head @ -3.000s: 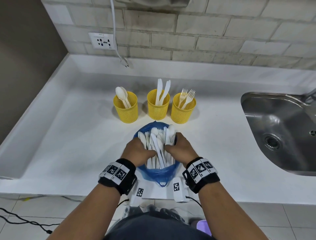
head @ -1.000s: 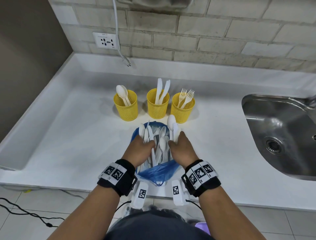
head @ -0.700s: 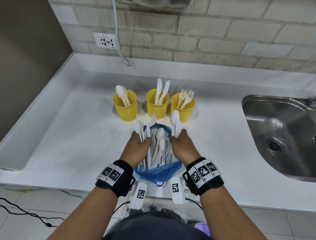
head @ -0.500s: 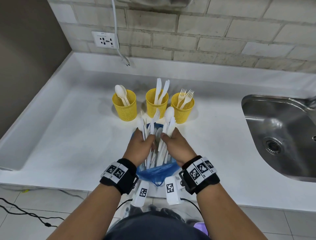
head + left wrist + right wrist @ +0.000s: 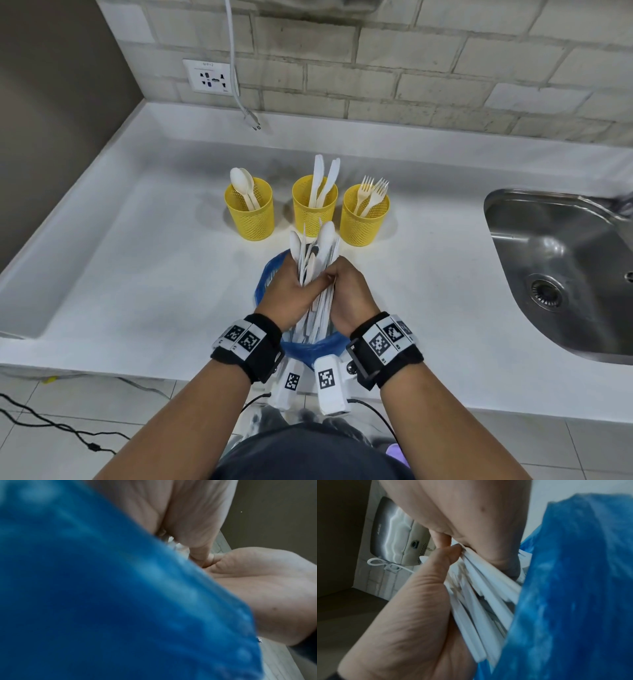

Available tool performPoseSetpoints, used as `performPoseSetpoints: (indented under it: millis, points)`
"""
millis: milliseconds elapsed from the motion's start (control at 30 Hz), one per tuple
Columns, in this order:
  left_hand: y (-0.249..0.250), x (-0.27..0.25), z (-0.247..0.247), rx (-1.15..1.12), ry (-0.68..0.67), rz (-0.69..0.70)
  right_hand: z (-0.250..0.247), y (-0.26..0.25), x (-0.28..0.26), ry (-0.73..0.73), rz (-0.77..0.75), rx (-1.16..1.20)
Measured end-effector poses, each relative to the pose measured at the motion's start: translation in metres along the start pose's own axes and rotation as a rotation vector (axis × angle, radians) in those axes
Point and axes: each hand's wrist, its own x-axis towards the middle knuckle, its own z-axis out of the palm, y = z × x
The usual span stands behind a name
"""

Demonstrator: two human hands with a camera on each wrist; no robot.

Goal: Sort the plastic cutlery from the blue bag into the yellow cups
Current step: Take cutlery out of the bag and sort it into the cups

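White counter (image 5: 137, 274) runs under a pale brick wall (image 5: 411, 68), and your landmark is the middle cup (image 5: 313, 212); three yellow cups stand in one row, well apart from the wall; the left cup (image 5: 251, 219) holds two spoons (image 5: 241, 181), the middle cup two knives (image 5: 323, 178), the right cup (image 5: 363, 224) two forks (image 5: 371, 192); on this side of the middle cup, toward you, lies the blue bag (image 5: 310, 347), its mouth open; your left hand (image 5: 291, 294) and right hand (image 5: 347, 296) are pressed together over it, both clamped round one bundle (image 5: 315, 253) of white cutlery, whose tips overlap the middle cup's wall in the head view; the pieces in the bundle are too crowded to count; the right wrist view shows your thumb (image 5: 447, 555) pinned against the flat handles (image 5: 484, 595), bag plastic just beside them; one sink (image 5: 561, 267) sits far right of the cups; one socket (image 5: 209, 76) and one hanging cord (image 5: 234, 68) are on the wall, behind and left of the cups.
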Motion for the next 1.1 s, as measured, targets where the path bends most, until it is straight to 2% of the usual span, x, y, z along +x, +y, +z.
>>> performPoseSetpoints:
  millis: [167,267,467,633,833,1100]
  points:
    - [-0.003,0.000,0.000,0.025,-0.043,0.022,-0.004,0.003,0.008,0.188,-0.038,-0.073]
    - [-0.004,0.001,-0.002,0.020,-0.057,0.044,-0.008,0.001,0.012,0.172,-0.037,-0.100]
    - [-0.007,0.004,-0.004,-0.055,-0.106,-0.008,-0.004,-0.004,0.013,0.149,-0.011,-0.017]
    - [-0.006,0.004,-0.006,-0.167,-0.139,-0.039,0.003,-0.006,0.015,0.199,-0.006,-0.289]
    - [0.001,0.006,-0.005,-0.102,-0.148,-0.016,0.007,-0.008,0.017,0.143,-0.051,-0.531]
    - [-0.005,0.009,-0.004,-0.100,-0.145,-0.013,0.014,-0.011,0.018,0.096,-0.085,-0.615]
